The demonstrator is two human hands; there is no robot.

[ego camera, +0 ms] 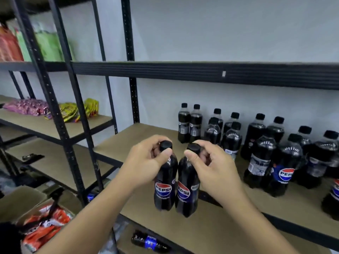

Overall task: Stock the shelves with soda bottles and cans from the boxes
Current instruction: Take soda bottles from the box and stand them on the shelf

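The left bottle (163,187) is clamped at its neck by curled fingers of the left hand (145,162), the right bottle (186,191) likewise by the right hand (212,164), both held before the shelf (146,132) edge. They are best set upright, bases flat, beside the stocked bottles (255,136).

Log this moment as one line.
left hand: grips left Pepsi bottle | right hand: grips right Pepsi bottle | both upright at shelf front

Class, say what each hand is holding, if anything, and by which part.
The left hand grips the left bottle at the neck, just under its cap; the right hand grips the right bottle the same way.
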